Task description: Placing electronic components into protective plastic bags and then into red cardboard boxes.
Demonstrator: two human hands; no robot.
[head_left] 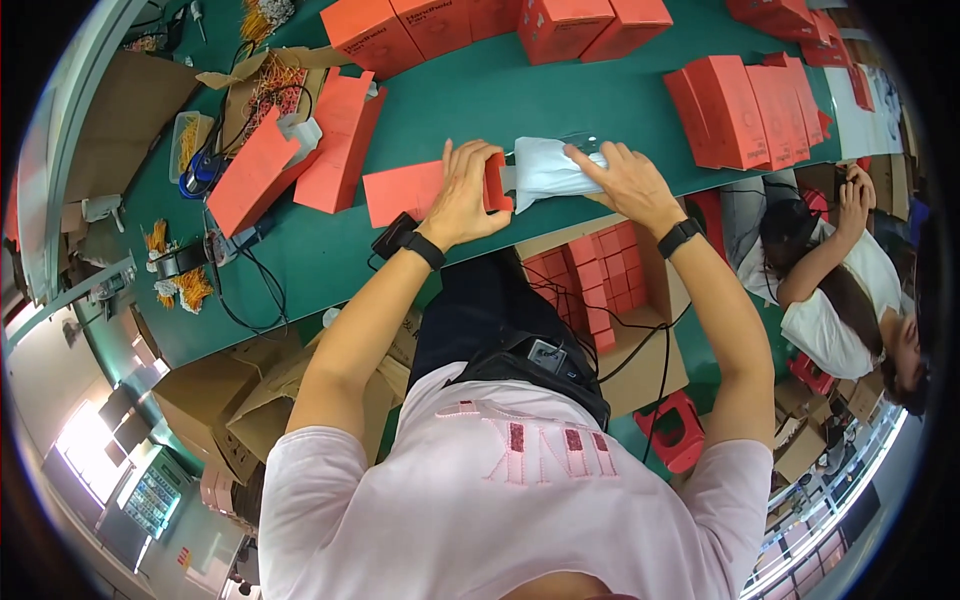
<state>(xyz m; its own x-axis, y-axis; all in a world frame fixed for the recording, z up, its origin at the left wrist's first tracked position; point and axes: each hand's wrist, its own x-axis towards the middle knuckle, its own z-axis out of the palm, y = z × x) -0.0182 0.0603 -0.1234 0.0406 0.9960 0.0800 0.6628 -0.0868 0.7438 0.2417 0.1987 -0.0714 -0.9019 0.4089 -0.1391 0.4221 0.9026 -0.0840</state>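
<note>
My left hand [460,198] is closed around the open end of a red cardboard box [400,192], which lies on its side on the green table [440,105]. Just to the right, a white pouch-like package [545,170] lies level with the box's opening, its left end close to the flaps. The fingers and thumb of my right hand [632,182] grip the package's right end, where some clear plastic film shows. What is inside the package cannot be seen.
Two red boxes [340,145] with raised flaps lie to the left, beside cables and a carton of orange wires [275,80]. Upright red boxes [740,110] stand right and far. A carton of red boxes [600,270] sits below the table edge. A co-worker [840,270] is at right.
</note>
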